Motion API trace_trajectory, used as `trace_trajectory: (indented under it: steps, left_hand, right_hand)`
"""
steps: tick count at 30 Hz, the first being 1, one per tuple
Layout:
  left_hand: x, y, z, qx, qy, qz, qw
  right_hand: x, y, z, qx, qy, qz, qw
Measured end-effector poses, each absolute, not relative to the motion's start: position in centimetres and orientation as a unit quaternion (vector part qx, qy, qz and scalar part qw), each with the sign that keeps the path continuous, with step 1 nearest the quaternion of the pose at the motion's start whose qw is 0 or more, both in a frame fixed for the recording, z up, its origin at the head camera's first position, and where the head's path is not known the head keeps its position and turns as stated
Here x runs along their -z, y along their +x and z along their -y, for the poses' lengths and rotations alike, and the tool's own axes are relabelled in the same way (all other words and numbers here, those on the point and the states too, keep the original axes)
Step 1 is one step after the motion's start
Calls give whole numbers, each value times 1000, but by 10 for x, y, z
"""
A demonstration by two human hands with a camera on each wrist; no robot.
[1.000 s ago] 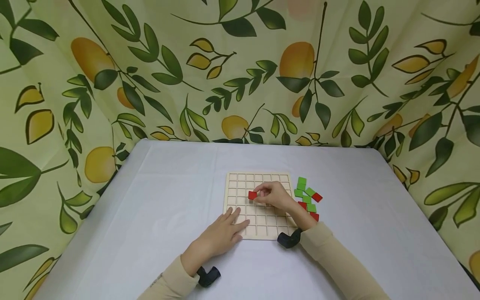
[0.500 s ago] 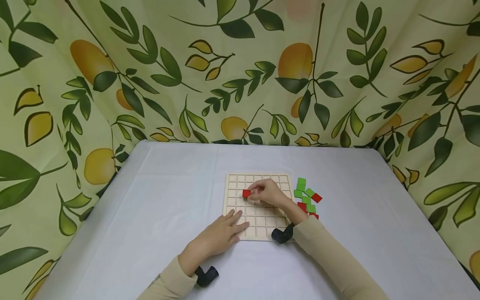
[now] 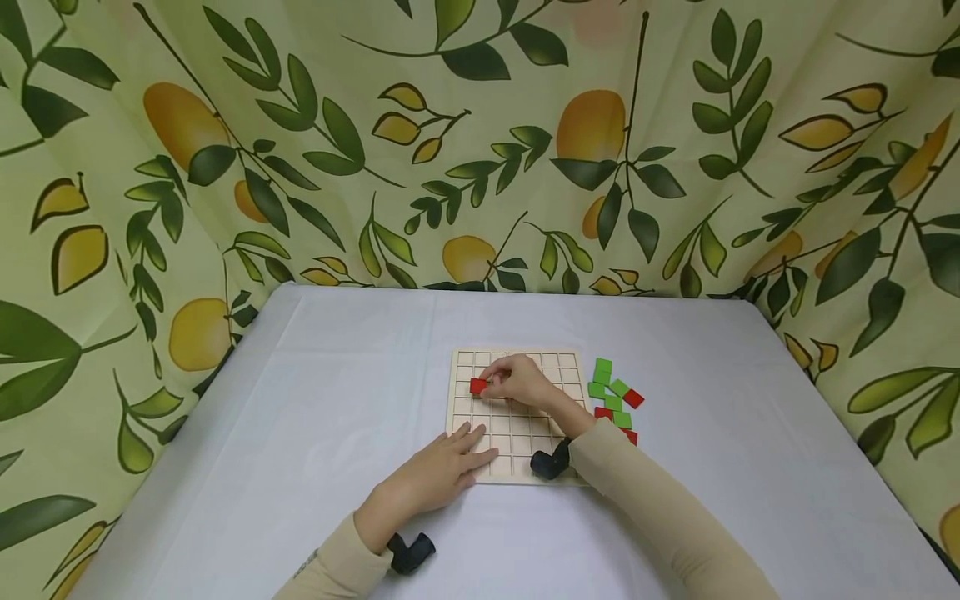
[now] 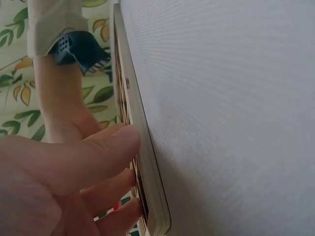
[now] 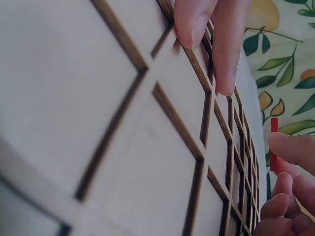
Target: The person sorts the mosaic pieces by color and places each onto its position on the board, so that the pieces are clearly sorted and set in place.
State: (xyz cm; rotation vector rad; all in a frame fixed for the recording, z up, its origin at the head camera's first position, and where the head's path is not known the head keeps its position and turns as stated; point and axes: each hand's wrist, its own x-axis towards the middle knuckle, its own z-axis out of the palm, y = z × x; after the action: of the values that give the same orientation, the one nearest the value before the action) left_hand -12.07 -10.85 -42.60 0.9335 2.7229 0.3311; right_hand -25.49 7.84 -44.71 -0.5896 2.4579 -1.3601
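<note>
A pale wooden grid board (image 3: 521, 467) lies on the table. My right hand (image 3: 522, 383) pinches a red square tile (image 3: 477, 386) over the board's left part; in the right wrist view the tile (image 5: 274, 142) is seen edge-on, held off the grid between thumb and fingers. My left hand (image 3: 438, 471) rests with spread fingers on the board's near left corner. In the left wrist view, the left thumb lies at the board's edge (image 4: 147, 167) and the other fingers are over its face.
Several green tiles (image 3: 603, 371) and red tiles (image 3: 633, 398) lie loose just right of the board. A white cloth (image 3: 337, 375) covers the table, and a leaf-and-fruit patterned curtain (image 3: 300, 208) hangs behind and at both sides.
My right hand has moved left across the board, carrying the red tile with it. My left hand has stayed almost in place.
</note>
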Motion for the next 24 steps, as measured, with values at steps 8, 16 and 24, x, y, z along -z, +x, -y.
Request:
trace_trajectory:
  steps: [8,16,24]
  left_hand:
    - [425,-120,110,-116,325,-930,123]
    - [426,-120,108,-123,321,-931,125]
    - [425,-120,108,-126,321,-931,122]
  right_hand:
    - [449,-259,-66,456,-191,-858,140]
    - [445,-258,-59,440,-181,-869,138]
    - [445,-259,-55,428,-167,-878,135]
